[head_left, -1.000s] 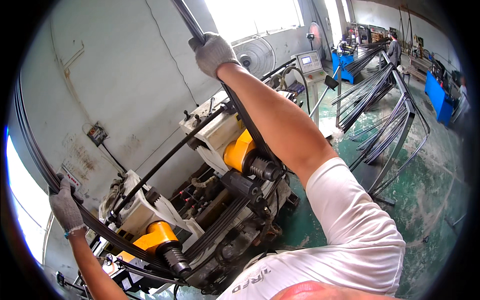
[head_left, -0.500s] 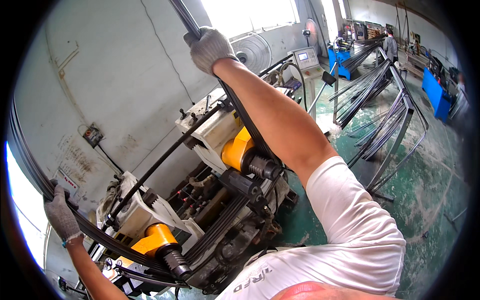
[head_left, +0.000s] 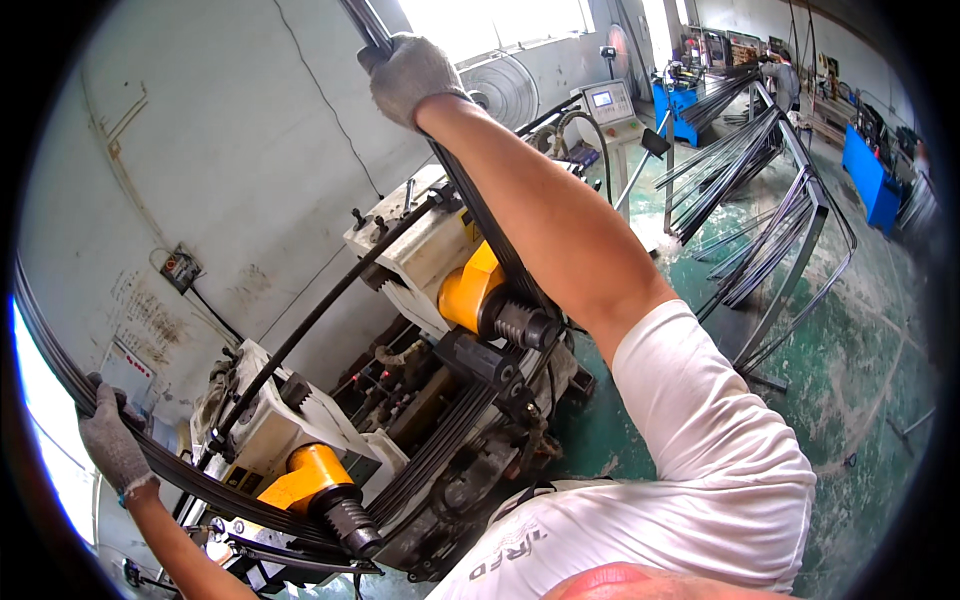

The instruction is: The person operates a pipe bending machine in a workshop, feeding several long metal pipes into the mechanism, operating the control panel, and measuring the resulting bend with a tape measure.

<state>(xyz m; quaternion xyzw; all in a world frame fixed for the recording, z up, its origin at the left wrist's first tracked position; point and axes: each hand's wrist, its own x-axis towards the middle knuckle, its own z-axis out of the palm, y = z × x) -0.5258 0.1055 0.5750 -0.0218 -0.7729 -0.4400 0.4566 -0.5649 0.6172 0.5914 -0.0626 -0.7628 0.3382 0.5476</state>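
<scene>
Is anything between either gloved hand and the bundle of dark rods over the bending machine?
Nothing visible. The right hand is closed around the bundle of dark rods at the top, and the left hand grips the same bundle at its lower left end. Between the hands the rods pass by the yellow rollers of the machine.

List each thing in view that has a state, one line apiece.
Left hand: gloved, fingers closed on the bundle of dark metal rods.
Right hand: gloved, raised, closed on the same bundle.
Bundle of dark metal rods: curved, running through the machine between both hands.
Bending machine: loaded with the rods.
Control screen: lit.
Rack of bent rods: full.
</scene>
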